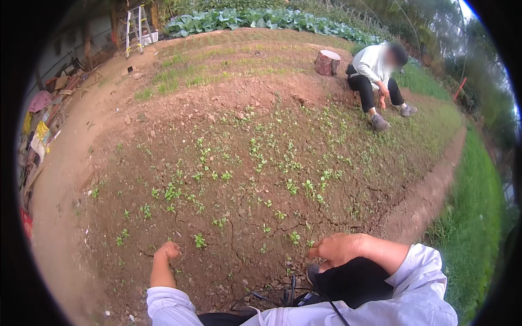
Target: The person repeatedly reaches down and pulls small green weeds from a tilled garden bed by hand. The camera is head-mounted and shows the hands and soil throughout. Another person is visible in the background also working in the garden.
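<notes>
Low over the cracked brown soil (244, 228), my left hand (171, 249) has its fingers curled, and a bit of green shows at its far edge. What its fingers hold cannot be made out. A small leafy seedling (200, 241) grows just right of it. My right hand (337, 247) is bent downward above the ground beside my right knee, close to another seedling (294, 237). Its fingertips are partly hidden, and a tiny green leaf lies by the knuckles. More green seedlings (172, 192) are scattered over the bed in front of me.
Another person (373, 77) sits on the bed's far right, reaching down, beside a log stump (327, 62). Black cables (293, 287) hang at my lap. Dense grass (469, 220) borders the right. A stepladder (138, 30), piled scrap (61, 93) and leafy cabbages (244, 18) stand farther off.
</notes>
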The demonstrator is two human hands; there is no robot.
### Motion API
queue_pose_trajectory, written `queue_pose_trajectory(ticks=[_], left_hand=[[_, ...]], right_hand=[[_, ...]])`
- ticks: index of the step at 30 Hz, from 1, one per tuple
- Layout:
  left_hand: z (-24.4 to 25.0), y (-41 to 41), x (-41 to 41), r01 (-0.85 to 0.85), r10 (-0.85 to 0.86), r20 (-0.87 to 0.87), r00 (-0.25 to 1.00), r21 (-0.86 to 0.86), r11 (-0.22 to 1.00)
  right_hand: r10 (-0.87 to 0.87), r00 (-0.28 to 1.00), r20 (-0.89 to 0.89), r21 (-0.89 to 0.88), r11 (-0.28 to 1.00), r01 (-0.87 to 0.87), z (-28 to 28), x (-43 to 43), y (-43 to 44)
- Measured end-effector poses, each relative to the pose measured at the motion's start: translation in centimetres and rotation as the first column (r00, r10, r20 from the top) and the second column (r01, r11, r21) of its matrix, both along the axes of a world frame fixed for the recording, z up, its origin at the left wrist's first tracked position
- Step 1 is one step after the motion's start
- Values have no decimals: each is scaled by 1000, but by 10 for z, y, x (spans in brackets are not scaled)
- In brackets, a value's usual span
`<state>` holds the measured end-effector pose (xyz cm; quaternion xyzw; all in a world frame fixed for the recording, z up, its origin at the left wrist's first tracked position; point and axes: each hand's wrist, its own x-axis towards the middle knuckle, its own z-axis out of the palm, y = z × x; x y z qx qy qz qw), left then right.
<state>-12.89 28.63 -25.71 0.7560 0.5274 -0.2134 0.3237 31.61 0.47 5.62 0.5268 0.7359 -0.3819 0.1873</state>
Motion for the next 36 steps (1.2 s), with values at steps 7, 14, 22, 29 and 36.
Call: queue_pose_trajectory(ticks=[7,14,22,29,36], left_hand=[[-39,15,-37,191,-178,-134,975,90,978],[-7,2,-10,112,-109,-142,984,11,994],[-10,5,-24,131,-127,-142,982,17,991],[18,-1,-9,-41,34,-117,993,-63,997],[19,-1,-11,-58,55,-93,994,-32,998]], right_hand=[[-20,999,-31,14,1000,20,3,-4,4],[65,997,33,-100,993,-62,-6,-2,5],[61,998,21,-54,997,-60,-8,0,2],[98,993,66,-87,992,-92,-3,-2,3],[141,988,67,-36,990,-139,-5,-1,-1]])
